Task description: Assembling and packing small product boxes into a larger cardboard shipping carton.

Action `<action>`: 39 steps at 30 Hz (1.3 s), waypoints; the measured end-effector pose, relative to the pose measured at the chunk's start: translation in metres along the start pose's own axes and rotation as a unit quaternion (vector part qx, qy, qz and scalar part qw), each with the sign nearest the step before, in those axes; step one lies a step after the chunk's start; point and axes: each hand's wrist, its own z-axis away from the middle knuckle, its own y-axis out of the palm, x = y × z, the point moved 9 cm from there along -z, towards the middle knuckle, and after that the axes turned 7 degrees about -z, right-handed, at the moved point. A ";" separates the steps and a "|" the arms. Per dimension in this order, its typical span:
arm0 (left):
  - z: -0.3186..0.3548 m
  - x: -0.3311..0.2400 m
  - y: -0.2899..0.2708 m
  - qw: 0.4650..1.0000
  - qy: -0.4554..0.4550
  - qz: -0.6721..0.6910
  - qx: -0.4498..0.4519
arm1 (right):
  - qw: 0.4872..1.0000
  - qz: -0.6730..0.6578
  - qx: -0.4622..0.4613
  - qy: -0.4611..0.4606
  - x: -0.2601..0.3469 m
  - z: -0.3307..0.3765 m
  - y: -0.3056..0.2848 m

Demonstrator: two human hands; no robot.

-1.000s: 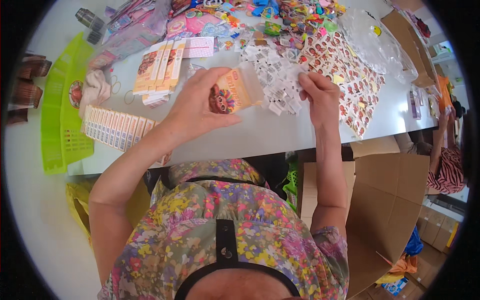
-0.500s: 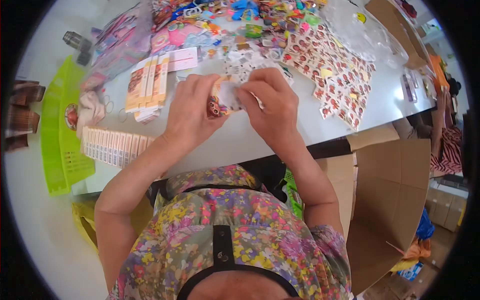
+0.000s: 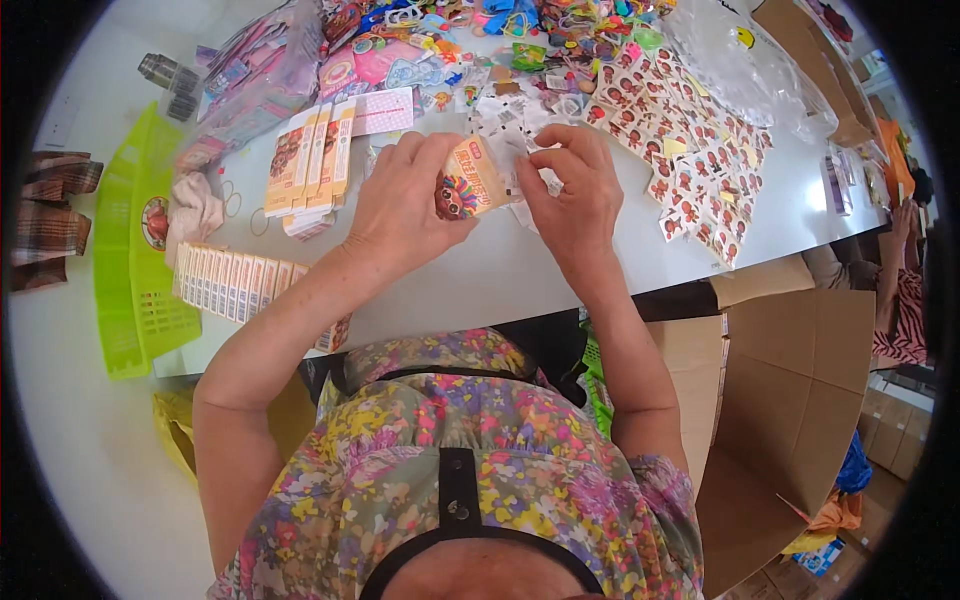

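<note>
My left hand [image 3: 408,195] grips a small orange printed box [image 3: 472,180] with a cartoon figure in bright colours, tilted above the white table. At the right end of the box my right hand [image 3: 575,190] is closed in a pinch, thumb against forefinger. Whatever lies between those fingertips is too small or see-through to make out. Small clear-and-white packets [image 3: 500,115] are spread on the table behind both hands. To the left of my left hand, similar orange boxes [image 3: 305,165] lie stacked, and a row of the same boxes [image 3: 235,283] stands near the table's front edge.
Sticker sheets [image 3: 690,150] with repeated red-brown figures lie at the right, beside a clear plastic bag [image 3: 745,60]. Colourful small toys [image 3: 540,30] are heaped at the back. A green basket [image 3: 130,250] stands at the left edge; a large open cardboard box [image 3: 790,400] is below right.
My right hand has drawn back a little to the right of the small box. The box's printed front now faces up, where a pale face showed before.
</note>
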 end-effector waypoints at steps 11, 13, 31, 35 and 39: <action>-0.008 0.010 0.024 0.977 0.000 0.212 0.028 | 0.959 -0.255 0.047 0.117 -0.023 0.002 0.012; -0.010 0.007 0.034 0.935 -0.055 0.339 0.086 | 0.981 -0.170 0.071 0.060 -0.010 0.003 0.007; -0.018 0.011 0.032 0.943 -0.055 0.317 0.084 | 0.963 0.156 0.118 0.183 -0.185 -0.025 -0.126; -0.020 0.023 0.037 0.954 -0.057 0.293 0.038 | 0.982 0.014 -0.068 0.178 -0.137 -0.041 -0.145; -0.022 0.009 0.009 0.988 -0.034 0.150 -0.023 | 0.920 -0.324 -0.016 0.222 -0.044 -0.041 -0.059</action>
